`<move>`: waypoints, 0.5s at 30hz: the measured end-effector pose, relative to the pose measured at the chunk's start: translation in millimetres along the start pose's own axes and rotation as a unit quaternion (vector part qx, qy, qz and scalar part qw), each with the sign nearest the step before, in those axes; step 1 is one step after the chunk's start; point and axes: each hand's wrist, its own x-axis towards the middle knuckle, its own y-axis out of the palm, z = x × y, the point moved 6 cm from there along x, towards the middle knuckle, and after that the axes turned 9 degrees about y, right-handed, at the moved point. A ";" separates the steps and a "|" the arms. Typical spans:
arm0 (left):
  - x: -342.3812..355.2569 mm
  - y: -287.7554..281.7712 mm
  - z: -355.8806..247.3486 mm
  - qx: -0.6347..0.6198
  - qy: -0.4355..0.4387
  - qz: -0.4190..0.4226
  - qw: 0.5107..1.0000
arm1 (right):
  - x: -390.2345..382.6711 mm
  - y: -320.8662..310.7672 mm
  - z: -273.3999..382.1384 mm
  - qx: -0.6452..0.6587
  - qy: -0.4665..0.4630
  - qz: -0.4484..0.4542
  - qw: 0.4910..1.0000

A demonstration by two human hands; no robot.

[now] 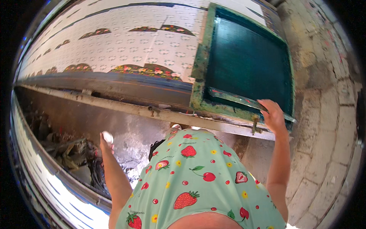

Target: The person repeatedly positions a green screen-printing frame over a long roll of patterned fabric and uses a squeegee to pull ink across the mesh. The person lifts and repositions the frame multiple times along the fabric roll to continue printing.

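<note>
My right hand (273,116) is closed round the right end of a long squeegee (232,98). The squeegee lies along the near side of a printing screen (200,80), a green-stained frame with dark teal mesh. This screen rests on white fabric (167,47) printed with small pale motifs and dark floral arcs. Low on the left, away from the table, my left hand (105,142) holds a small white object (108,137). Its kind is unclear, and the fingers are partly hidden behind it and the wrist.
A long rail (126,107) edges the near side of the printing table, with a metal fitting (254,126) by the screen's near edge. Crumpled dark scraps (82,160) lie on the left floor. Rough pale brickwork (329,118) runs along the right.
</note>
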 end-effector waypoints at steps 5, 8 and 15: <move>5.2 30.7 -55.1 0.021 0.161 -0.051 0.985 | 34.2 10.3 -1.8 -0.048 0.169 0.153 0.972; -45.0 38.6 -121.1 -0.018 0.334 -0.165 0.928 | 47.3 -4.9 0.4 -0.070 0.221 0.198 0.952; -247.6 165.8 -266.2 0.026 0.737 -0.023 0.675 | 31.3 1.5 13.6 -0.028 0.252 0.238 0.938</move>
